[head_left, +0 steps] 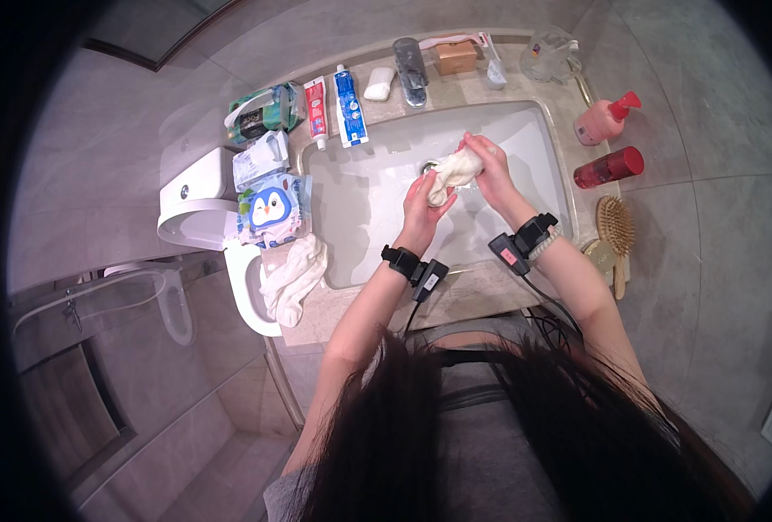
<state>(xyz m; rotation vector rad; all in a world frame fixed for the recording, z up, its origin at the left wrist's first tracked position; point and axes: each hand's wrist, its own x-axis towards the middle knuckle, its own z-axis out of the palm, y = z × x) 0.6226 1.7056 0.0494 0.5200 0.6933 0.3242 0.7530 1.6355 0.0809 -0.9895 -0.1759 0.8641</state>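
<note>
White cloth [458, 170], long axis eight-to-two o'clock, fingers clamped on it: left hand [419, 211] at eight, right hand [494, 178] at two.

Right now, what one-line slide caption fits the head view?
Left hand and right hand hold a white cloth over a white sink.

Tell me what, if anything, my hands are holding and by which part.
A bunched white cloth, over the sink: the left hand grips its lower-left end, the right hand its upper-right end.
</note>
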